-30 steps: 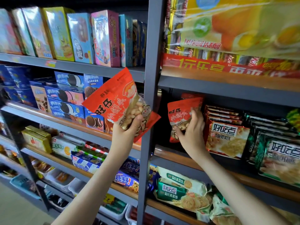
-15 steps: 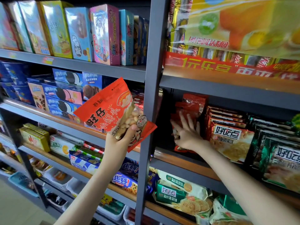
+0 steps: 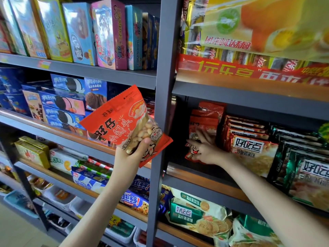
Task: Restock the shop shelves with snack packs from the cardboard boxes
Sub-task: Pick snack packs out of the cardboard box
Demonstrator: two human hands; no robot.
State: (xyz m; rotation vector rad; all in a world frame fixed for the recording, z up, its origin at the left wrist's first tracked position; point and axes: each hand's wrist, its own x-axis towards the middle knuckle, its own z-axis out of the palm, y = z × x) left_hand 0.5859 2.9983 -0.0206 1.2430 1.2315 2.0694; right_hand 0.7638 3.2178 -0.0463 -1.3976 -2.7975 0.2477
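Observation:
My left hand (image 3: pixel 132 154) grips a red snack pack (image 3: pixel 124 122) with small pale balls showing through its clear window, held tilted in front of the grey shelf upright (image 3: pixel 164 111). My right hand (image 3: pixel 204 148) reaches into the middle right shelf with fingers spread flat against a row of the same red snack packs (image 3: pixel 204 120) standing there. It presses on the front pack and does not close around it. No cardboard box is in view.
Red and green biscuit packs (image 3: pixel 252 150) stand right of the red row. Blue cookie boxes (image 3: pixel 62 104) fill the left shelf, tall colourful boxes (image 3: pixel 80 32) the one above. White and green packs (image 3: pixel 197 214) lie on the shelf below.
My right hand let go of the red pack it was setting on the shelf and now pushes it back with spread fingers. My left hand has lowered slightly with its pack.

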